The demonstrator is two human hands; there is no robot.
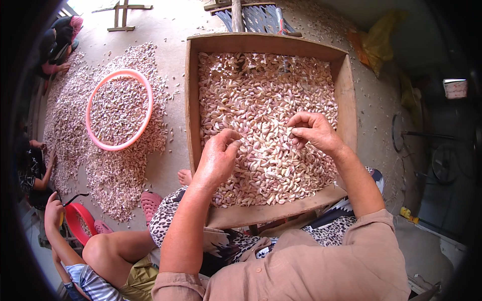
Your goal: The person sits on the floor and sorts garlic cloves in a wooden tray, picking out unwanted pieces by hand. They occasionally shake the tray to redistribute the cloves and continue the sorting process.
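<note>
A wooden-framed sieve [346, 101] lies before me, partly over my lap. Loose garlic cloves [260, 165] cover most of it, thinner at the far end, where wire mesh shows through. Over the left half of the cloves is my left hand [221, 152], its thumb and fingers curled close together; whether a clove is between them is hidden. My right hand [314, 131] is just above the cloves on the right. Its thumb and forefinger pinch what looks like a pale garlic clove, mostly covered by the fingertips.
On the floor to the left spreads a garlic heap [116, 173], with a pink-rimmed basket [150, 109] of cloves on it. Other people's hands [51, 154] are at its far left edge. Beside me sits a person with a raised hand [54, 210] near a red basin [77, 224]. A wooden stool [235, 15] stands beyond the sieve.
</note>
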